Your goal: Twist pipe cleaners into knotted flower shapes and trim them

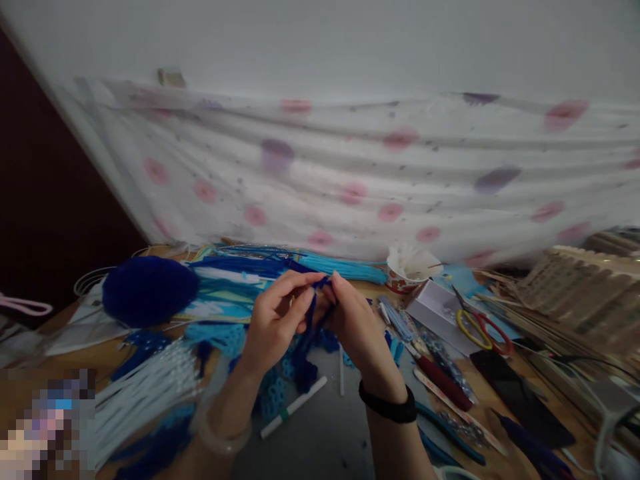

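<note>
Near the middle of the head view, my left hand pinches a dark blue fuzzy strand between thumb and forefinger. My right hand comes from the right, its thumb and fingertips closed on the same strand, close to the left fingertips. Part of the strand hangs down between the hands, and the fingers hide some of it. Below the hands, light blue looped pieces and dark blue ones lie on a grey mat. A white stick with a green band lies there too.
A big dark blue pompom sits at the left, with bundles of blue stems behind the hands. At the right are a paper cup, a white box, scissors, pliers and a black phone. A patterned sheet hangs behind.
</note>
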A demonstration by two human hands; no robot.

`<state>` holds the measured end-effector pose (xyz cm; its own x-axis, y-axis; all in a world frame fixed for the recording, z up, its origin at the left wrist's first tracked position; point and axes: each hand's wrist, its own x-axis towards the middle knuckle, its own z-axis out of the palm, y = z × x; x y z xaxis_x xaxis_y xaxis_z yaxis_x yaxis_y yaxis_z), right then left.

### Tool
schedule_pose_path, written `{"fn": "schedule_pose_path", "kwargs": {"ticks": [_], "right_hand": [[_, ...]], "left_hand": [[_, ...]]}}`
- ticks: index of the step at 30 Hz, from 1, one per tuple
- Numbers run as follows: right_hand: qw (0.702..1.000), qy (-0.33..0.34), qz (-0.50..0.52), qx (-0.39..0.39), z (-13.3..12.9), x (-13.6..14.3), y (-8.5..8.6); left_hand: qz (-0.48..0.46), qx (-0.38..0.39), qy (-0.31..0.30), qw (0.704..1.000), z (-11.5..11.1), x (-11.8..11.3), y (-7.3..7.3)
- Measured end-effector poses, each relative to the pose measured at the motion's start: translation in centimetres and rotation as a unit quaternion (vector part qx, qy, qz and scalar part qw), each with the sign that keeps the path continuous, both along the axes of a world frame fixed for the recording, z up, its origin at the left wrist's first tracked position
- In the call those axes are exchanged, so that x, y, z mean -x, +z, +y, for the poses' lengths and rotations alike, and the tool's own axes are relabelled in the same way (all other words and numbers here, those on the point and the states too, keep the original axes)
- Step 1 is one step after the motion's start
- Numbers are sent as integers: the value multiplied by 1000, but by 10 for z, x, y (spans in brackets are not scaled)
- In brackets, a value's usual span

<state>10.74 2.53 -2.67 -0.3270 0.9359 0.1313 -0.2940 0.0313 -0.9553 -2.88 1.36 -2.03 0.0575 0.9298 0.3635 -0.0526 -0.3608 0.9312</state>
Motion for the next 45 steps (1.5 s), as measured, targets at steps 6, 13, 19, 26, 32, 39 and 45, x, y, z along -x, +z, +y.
{"fn": "schedule_pose_path", "kwargs": {"ticks": [6, 13, 19, 26, 32, 39, 45], "right_hand": [[999, 9, 33, -8, -8, 8, 0], [998, 51, 27, -10, -12, 8, 5], [993, 104, 51, 27, -15, 0, 8], [993, 104, 55, 26, -14, 2, 5], [998, 55, 38, 12, -15, 9, 8], [998, 49, -7, -36, -23, 14, 16], [999, 20, -5, -38, -25, 13, 16]], "left_hand": [[-15, -57, 149, 987, -1, -12, -8], [-47, -207, 256, 943, 9, -14, -13], [59, -202, 21, 977, 16, 23, -1], [150, -277, 5, 949, 15, 41, 6], [195, -279, 3, 940, 9, 45, 10], [139, -242, 61, 958, 4, 43, 9], [135, -233, 60, 961, 4, 43, 8]]}}
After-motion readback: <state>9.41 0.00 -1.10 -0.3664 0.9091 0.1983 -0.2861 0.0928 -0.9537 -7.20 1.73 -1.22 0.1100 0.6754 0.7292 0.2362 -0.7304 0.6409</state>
